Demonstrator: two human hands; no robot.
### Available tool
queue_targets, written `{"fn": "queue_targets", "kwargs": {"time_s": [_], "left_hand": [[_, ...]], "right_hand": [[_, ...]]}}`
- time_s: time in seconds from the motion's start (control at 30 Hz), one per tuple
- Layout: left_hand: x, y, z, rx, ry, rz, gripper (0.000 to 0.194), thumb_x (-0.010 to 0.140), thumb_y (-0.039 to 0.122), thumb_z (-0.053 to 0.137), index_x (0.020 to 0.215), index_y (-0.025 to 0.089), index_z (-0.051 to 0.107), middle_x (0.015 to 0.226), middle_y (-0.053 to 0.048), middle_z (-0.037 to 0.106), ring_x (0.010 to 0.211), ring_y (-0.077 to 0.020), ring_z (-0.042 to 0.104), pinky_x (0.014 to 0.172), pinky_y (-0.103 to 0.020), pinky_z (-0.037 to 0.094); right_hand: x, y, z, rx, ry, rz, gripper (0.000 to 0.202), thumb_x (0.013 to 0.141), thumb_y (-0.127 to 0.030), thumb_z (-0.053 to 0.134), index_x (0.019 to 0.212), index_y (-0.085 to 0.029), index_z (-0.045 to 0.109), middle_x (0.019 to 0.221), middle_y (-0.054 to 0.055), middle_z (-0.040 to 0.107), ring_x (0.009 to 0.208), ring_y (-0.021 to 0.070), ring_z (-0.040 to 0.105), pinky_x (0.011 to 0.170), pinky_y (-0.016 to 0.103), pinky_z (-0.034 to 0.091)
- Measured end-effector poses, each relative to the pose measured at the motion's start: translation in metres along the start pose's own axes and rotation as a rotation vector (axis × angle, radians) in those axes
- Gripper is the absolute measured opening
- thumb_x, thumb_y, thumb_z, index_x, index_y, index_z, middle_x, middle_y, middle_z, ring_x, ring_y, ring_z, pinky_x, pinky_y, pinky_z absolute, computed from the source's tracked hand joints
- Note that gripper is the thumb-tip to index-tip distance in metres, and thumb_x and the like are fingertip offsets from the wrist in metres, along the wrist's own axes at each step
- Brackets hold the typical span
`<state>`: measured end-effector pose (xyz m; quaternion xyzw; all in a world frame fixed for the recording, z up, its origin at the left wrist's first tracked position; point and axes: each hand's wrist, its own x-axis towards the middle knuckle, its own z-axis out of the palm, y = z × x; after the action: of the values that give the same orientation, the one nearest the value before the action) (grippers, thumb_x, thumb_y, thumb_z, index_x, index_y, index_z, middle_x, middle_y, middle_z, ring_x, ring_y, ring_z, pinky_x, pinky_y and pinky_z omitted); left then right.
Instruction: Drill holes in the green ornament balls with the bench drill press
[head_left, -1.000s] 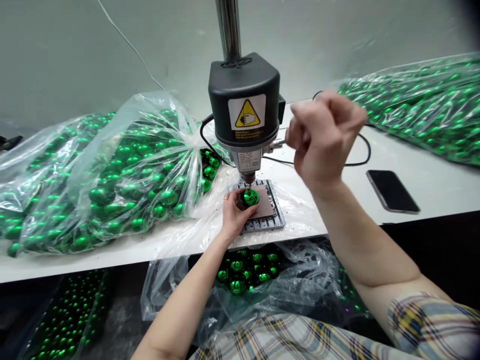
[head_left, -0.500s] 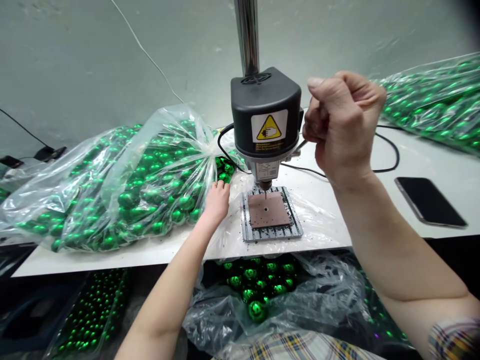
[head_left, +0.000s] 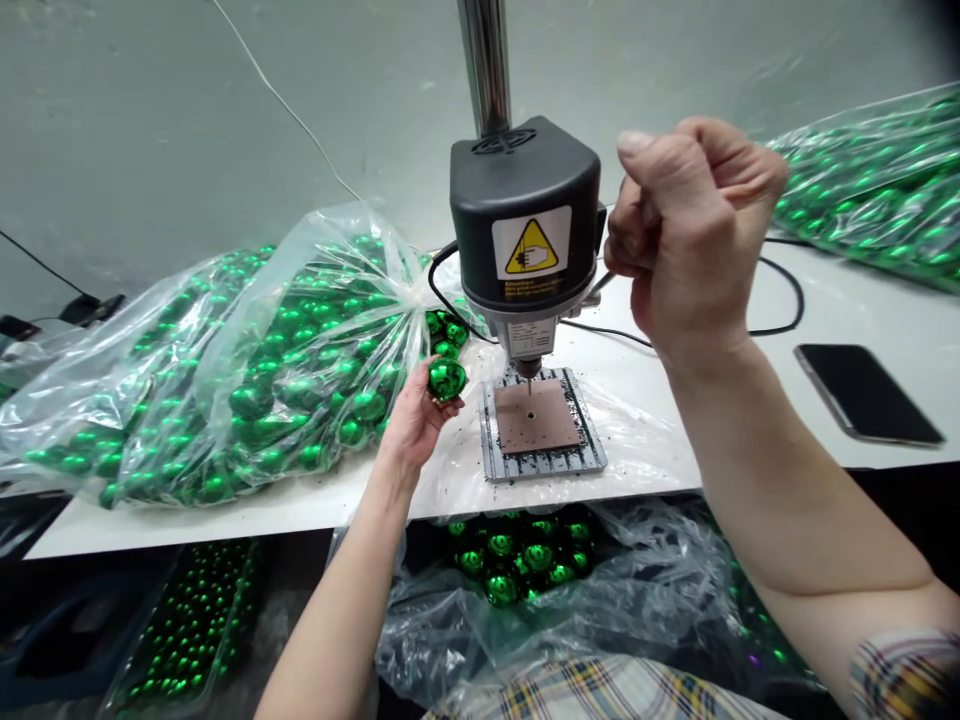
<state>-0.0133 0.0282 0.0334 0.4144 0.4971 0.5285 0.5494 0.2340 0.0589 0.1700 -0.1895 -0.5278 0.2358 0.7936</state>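
Within your left hand (head_left: pixel 417 418), grasped: green ball (head_left: pixel 447 379); likely light, slippery, fragile. Cup sides gently. Right hand (head_left: pixel 696 235) clenched on drill lever (head_left: pixel 601 286).

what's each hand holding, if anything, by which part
Left hand: green ball, by its side and underside. Right hand: closed at the drill lever; hold hidden.

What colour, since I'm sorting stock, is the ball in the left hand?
The ball is shiny green, clearest in the head view.
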Motion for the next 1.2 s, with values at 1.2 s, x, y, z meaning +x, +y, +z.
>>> {"fn": "queue_targets", "kwargs": {"time_s": [1.2], "left_hand": [[-0.013,-0.081,0.067,0.373,-0.078,0.355,0.052,0.067,0.025,0.084,0.115,0.021,0.062,0.11,-0.007,0.07,0.1,-0.0227,0.066,0.092,-0.038,0.053]], "right_hand": [[0.0,-0.004,0.001,0.007,-0.023,-0.016,0.044,0.087,-0.013,0.06,0.055,-0.025,0.032,0.042,-0.006,0.031,0.033,0.0094,0.024,0.033,0.031,0.015]]}}
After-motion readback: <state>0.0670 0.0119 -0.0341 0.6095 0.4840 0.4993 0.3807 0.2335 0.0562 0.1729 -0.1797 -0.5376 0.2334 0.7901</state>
